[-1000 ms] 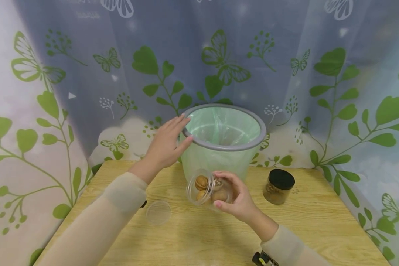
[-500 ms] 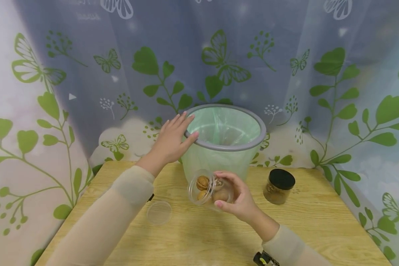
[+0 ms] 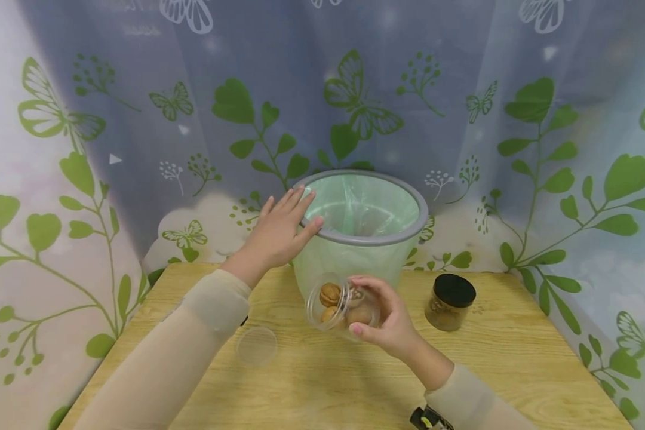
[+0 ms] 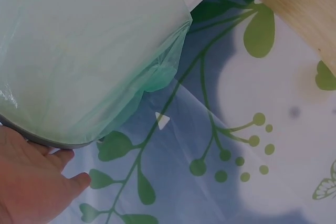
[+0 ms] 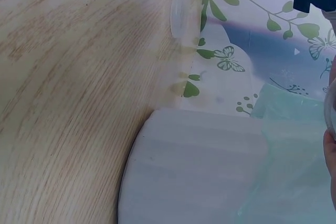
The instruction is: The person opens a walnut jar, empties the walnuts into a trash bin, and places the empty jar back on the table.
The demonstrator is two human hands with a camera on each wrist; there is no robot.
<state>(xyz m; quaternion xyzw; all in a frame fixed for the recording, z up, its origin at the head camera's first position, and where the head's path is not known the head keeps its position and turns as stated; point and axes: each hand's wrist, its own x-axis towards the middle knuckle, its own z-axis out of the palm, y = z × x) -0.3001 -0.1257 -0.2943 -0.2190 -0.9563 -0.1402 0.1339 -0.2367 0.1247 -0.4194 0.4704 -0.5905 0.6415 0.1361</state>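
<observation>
My left hand (image 3: 279, 236) rests with straight, spread fingers on the grey rim (image 3: 362, 240) of a trash bin lined with a pale green bag (image 3: 355, 263). The left wrist view also has this hand (image 4: 31, 182) at the bin's rim, lower left. In front of the bin, my right hand (image 3: 395, 319) grips a clear plastic jar (image 3: 346, 303), tilted with its mouth toward the left. Several walnuts (image 3: 330, 294) lie inside it. Only the fingers (image 5: 329, 153) of that hand show at the right wrist view's edge.
A clear round lid (image 3: 256, 346) lies flat on the wooden table (image 3: 312, 388), left of the held jar. To the right stands a second jar (image 3: 448, 316) with a black lid and brown contents. Behind the bin hangs a leaf-and-butterfly curtain (image 3: 279, 71).
My left hand has shifted slightly right, farther onto the bin's rim. The jar and right hand have edged slightly right; the walnuts are still inside.
</observation>
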